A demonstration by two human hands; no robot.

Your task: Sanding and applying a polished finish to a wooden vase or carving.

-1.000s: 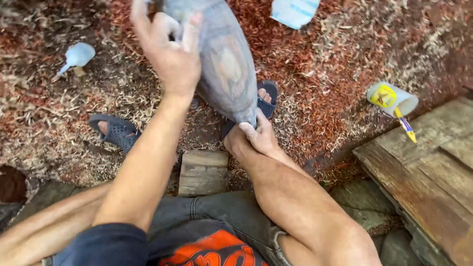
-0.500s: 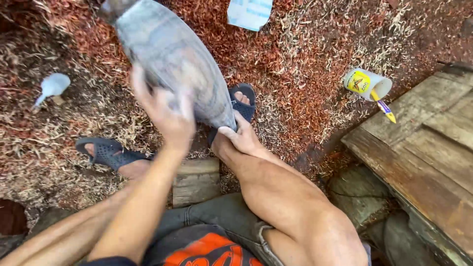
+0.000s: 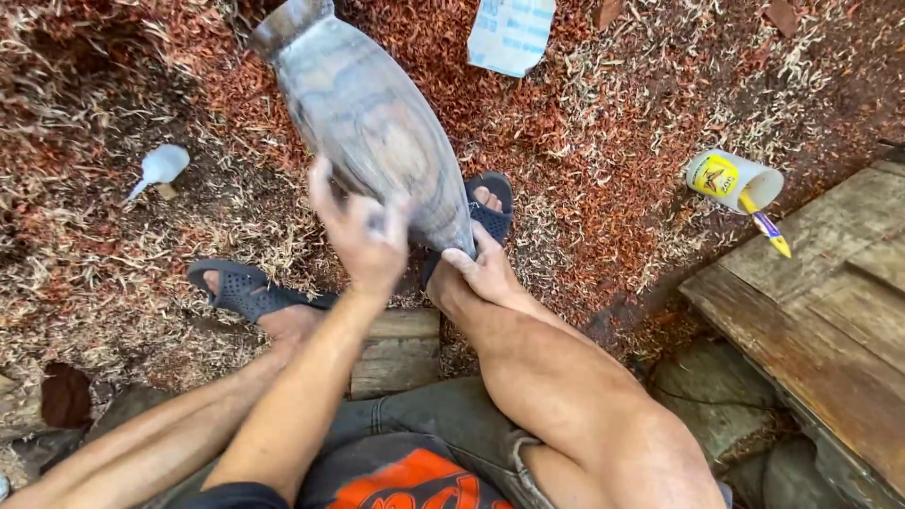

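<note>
A grey, vase-shaped wooden piece (image 3: pixel 363 113) leans up and away from me, its flared neck at the top and its narrow end low by my right foot. My left hand (image 3: pixel 363 236) is blurred and lies over the lower body of the piece, fingers curled on its surface. My right hand (image 3: pixel 481 271) grips the narrow lower end, just behind my right sandal (image 3: pixel 495 212). My left sandal (image 3: pixel 236 287) stands on the shavings to the left. Whether the left hand also holds something small is hidden by the blur.
Red and pale wood shavings (image 3: pixel 613 104) cover the ground. A wooden block (image 3: pixel 396 351) sits between my legs. Weathered planks (image 3: pixel 830 311) lie at right, beside a tipped white cup (image 3: pixel 731 177) with a yellow pen (image 3: pixel 768 231). A white funnel-like piece (image 3: pixel 160 165) and a white packet (image 3: pixel 511 33) lie further off.
My left hand slid from the upper body of the wooden piece down to its lower part. The piece's top swung to the left. My right hand stayed on the narrow end.
</note>
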